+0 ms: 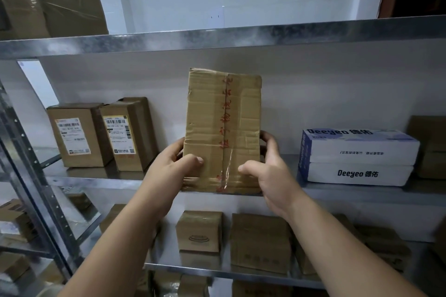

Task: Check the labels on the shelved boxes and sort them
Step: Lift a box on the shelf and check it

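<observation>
1. My left hand [176, 164] and right hand [270, 166] each have a closed grip on the lower edges of a tall cardboard box [222, 128], thumbs on its front.
2. The box stands upright in front of the middle shelf [96, 182], with red writing down its taped seam.
3. No label shows on this face.
4. Two labelled boxes [101, 135] stand on the shelf to the left.
5. Two white packs [359, 157] lie stacked on the right.

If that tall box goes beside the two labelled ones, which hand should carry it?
Probably the left hand: it grips the tall box on the side nearer the labelled boxes.
</observation>
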